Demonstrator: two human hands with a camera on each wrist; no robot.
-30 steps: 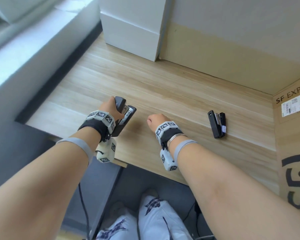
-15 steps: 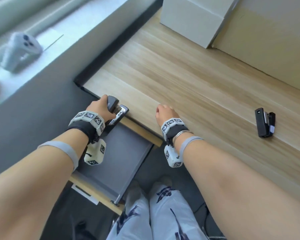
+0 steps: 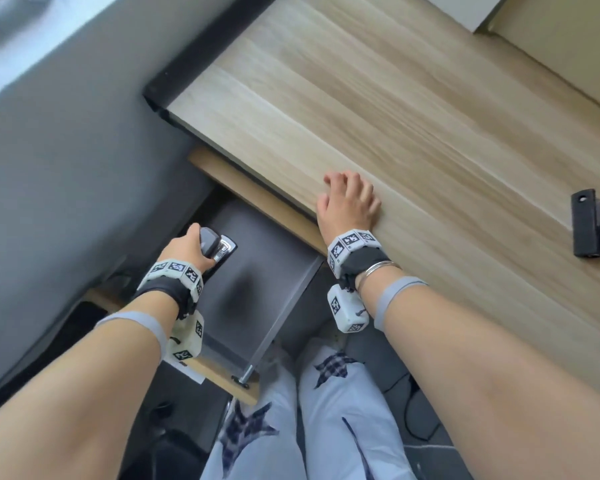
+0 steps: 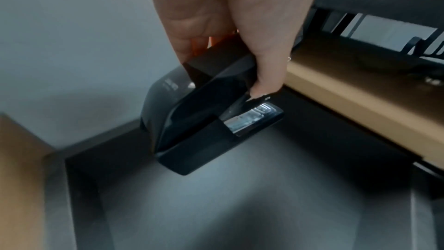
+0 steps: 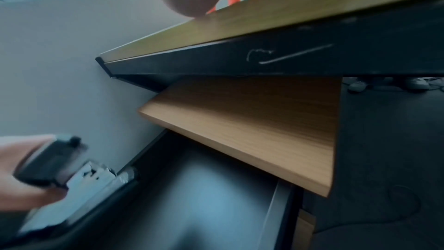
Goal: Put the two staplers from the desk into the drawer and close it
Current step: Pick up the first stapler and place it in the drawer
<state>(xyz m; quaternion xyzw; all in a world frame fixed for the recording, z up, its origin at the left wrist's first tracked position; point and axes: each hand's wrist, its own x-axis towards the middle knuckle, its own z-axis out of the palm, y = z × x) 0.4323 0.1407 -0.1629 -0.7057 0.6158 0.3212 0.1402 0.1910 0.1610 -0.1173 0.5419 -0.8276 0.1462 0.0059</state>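
Note:
My left hand (image 3: 187,251) grips a black stapler (image 3: 217,249) with a chrome magazine and holds it inside the open grey drawer (image 3: 257,299), a little above its floor. In the left wrist view the fingers (image 4: 266,75) wrap the stapler (image 4: 206,121) from above. The right wrist view shows the same stapler (image 5: 60,166) at the lower left. My right hand (image 3: 350,202) rests on the wooden desk (image 3: 395,116) near its front edge, fingers relaxed. A second black stapler (image 3: 591,226) lies on the desk at the far right.
The drawer has a wooden front panel (image 3: 222,375) close to my knees (image 3: 291,427). A closed wooden drawer front (image 5: 252,126) sits above the open one, under the desk edge. A grey wall (image 3: 66,168) runs along the left. Boxes stand at the desk's far corner.
My left hand has carried the stapler off the desk edge and down into the open drawer. The right hand has uncurled and stays at the desk edge. My head has tilted down.

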